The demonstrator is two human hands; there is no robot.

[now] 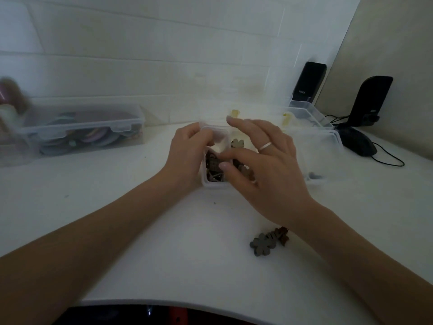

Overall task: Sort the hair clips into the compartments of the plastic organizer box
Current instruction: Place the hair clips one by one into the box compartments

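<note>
Hair clips | many in organizer box near-left compartment | flower clips unsorted on desk | left hand grips box rim | right hand splayed, empty

white table | organizer box | loose clips | speakers

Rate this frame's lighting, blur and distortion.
Head view: dim, grey-green cast; organizer washed out and smeared; right hand slightly motion-blurred; left hand sharper; object at far left heavily blurred; wide-angle bends the desk edge; loose clips reasonably clear.
</note>
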